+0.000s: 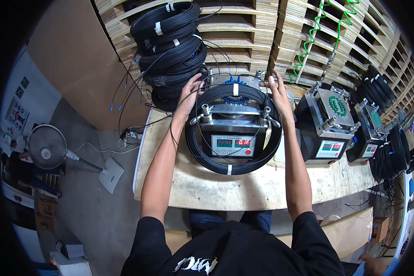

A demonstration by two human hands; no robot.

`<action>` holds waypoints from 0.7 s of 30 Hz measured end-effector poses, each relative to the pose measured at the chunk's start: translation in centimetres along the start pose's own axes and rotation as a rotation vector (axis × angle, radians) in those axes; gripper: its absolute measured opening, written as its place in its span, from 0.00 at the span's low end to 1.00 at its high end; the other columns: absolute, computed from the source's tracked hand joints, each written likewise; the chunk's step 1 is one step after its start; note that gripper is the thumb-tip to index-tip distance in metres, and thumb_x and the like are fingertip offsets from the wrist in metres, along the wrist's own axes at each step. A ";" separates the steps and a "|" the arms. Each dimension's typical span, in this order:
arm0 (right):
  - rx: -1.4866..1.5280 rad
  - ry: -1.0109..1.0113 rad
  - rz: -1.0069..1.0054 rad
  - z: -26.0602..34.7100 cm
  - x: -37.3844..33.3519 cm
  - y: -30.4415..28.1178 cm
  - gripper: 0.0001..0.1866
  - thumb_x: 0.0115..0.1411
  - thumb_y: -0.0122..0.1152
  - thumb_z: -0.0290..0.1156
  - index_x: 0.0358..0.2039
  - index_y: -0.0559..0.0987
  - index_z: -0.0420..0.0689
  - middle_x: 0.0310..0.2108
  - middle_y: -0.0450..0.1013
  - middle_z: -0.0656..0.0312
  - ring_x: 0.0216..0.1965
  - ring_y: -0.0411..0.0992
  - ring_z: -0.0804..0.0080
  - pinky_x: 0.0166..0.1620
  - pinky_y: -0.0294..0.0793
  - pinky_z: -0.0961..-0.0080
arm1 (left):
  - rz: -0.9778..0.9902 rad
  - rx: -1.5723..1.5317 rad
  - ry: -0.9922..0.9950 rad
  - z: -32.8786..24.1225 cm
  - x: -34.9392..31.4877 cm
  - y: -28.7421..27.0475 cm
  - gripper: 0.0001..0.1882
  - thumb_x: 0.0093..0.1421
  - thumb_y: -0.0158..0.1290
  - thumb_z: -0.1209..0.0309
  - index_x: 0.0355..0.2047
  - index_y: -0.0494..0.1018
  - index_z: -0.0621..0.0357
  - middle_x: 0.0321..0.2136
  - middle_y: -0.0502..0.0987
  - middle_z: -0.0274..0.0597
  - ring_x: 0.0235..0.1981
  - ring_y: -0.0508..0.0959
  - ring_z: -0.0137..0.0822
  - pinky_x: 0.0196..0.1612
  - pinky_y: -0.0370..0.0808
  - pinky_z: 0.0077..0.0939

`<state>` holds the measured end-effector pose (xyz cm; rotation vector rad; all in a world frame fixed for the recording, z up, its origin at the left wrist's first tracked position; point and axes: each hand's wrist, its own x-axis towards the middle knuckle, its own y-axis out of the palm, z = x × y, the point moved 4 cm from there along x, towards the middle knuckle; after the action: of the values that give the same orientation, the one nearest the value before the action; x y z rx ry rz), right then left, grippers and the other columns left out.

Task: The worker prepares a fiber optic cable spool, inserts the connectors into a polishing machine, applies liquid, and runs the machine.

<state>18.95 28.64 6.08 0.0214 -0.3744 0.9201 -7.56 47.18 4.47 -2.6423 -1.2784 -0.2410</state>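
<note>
Standing against stacked wooden pallets (262,27), plywood bench (244,184) carries machines.

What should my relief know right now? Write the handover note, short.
Left hand grips the far left of the black cable coil; right hand grips its far right.
The coil lies on the bench, ringed around the metal box with red displays.
Done: coil bound with white ties, set around the box.
Left: both hands to let go. More coils are stacked behind, left.

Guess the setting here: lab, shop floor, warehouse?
Likely a factory shop floor for cable work: stacked black cable coils, a row of metal bench machines with digital readouts on a plywood bench, and wooden pallets behind.
</note>
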 end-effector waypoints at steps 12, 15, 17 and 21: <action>0.193 0.042 -0.090 0.3 -0.5 0.4 0.38 0.71 0.49 0.55 0.72 0.53 0.49 0.53 0.70 0.49 0.44 0.75 0.66 0.48 0.77 0.73 | 0.106 -0.191 0.056 -0.4 -0.2 0.3 0.30 0.71 0.48 0.63 0.70 0.55 0.57 0.62 0.69 0.49 0.59 0.72 0.34 0.53 0.71 0.23; 0.009 -0.055 -0.128 -0.3 0.0 -0.2 0.37 0.70 0.50 0.55 0.71 0.56 0.47 0.51 0.72 0.49 0.43 0.75 0.68 0.46 0.76 0.74 | 0.063 -0.076 -0.002 -0.8 -0.3 0.7 0.30 0.71 0.49 0.61 0.70 0.57 0.54 0.59 0.72 0.49 0.57 0.72 0.34 0.54 0.70 0.24; -0.059 -0.015 -0.079 0.2 -0.1 0.3 0.37 0.70 0.51 0.55 0.70 0.58 0.47 0.49 0.74 0.50 0.44 0.74 0.70 0.44 0.75 0.75 | 0.007 -0.072 -0.007 -0.7 -0.5 0.1 0.31 0.70 0.52 0.59 0.69 0.58 0.52 0.56 0.75 0.48 0.55 0.74 0.32 0.54 0.70 0.24; -0.018 -0.014 0.000 -0.7 0.3 0.2 0.37 0.70 0.51 0.54 0.71 0.58 0.46 0.49 0.74 0.51 0.44 0.73 0.71 0.43 0.73 0.76 | -0.060 -0.025 0.063 -0.9 -0.6 -0.2 0.30 0.69 0.52 0.60 0.69 0.59 0.51 0.56 0.74 0.48 0.54 0.74 0.31 0.53 0.72 0.24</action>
<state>19.18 29.11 5.49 0.0112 -0.3954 0.9168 -8.10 46.60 5.23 -2.5976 -1.3444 -0.3495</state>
